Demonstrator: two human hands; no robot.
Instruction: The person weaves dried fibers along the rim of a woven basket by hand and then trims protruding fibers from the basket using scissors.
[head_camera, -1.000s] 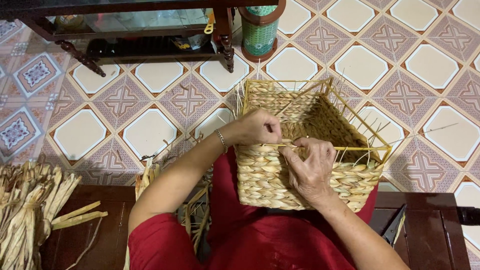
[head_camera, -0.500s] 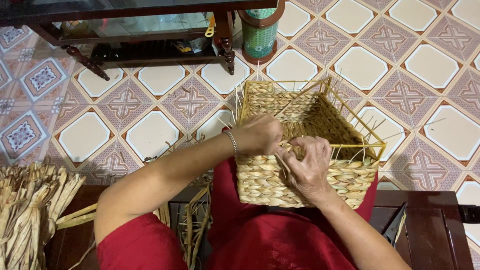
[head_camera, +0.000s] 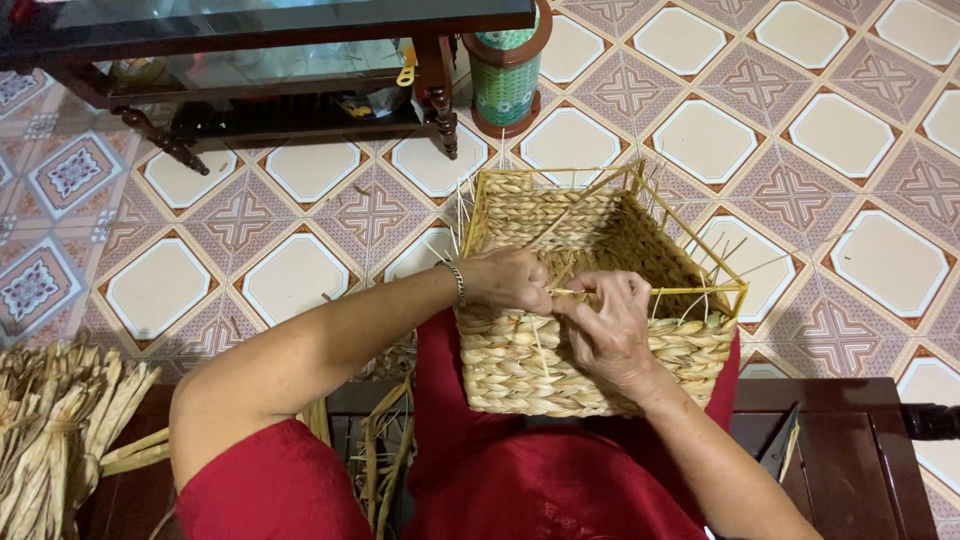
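A rectangular woven straw basket (head_camera: 520, 370) on a yellow wire frame rests on my lap, its open top facing away from me. Thin straw ends stick up from its rim. My left hand (head_camera: 510, 278), with a bracelet on the wrist, is closed on the near rim and pinches a straw strand (head_camera: 565, 292). My right hand (head_camera: 608, 325) meets it from the right, its fingers curled on the same strand and its palm lying over the basket's near wall. Both hands touch at the middle of the rim.
A bundle of dried straw (head_camera: 50, 440) lies at the lower left on a dark wooden seat (head_camera: 840, 440). A glass-topped dark wood table (head_camera: 270, 60) and a green cylindrical container (head_camera: 505, 75) stand ahead on the patterned tile floor (head_camera: 800, 190).
My left arm has swung out to the left and lower. Both hands stay on the basket's near rim, working the strand. The basket has shifted slightly.
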